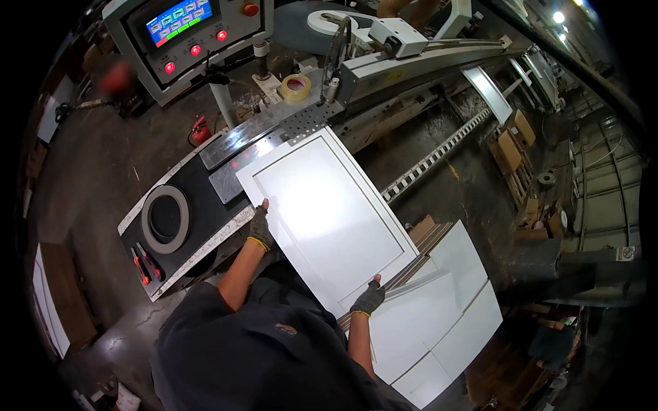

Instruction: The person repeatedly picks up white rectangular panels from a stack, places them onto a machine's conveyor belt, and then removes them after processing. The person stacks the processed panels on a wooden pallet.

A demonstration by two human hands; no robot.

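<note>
A white cabinet door (329, 212) with a grooved rectangular border lies tilted across the view, its far end over the machine's metal plate. On its left edge is my left hand (260, 227) in a dark glove, thumb on top and the other fingers hidden below. My right hand (369, 297), gloved too, grips the near right edge in the same way. Just right of that hand rests a stack of white panels (449, 301), partly covered by the door.
A dark side table holds a grey edging-strip coil (184, 205) and two red-handled cutters (142, 268). Beyond stand a control box with a lit screen (179, 22), a tape roll (295, 88) and a red fire extinguisher (200, 131). A roller track (435, 156) runs off to the right.
</note>
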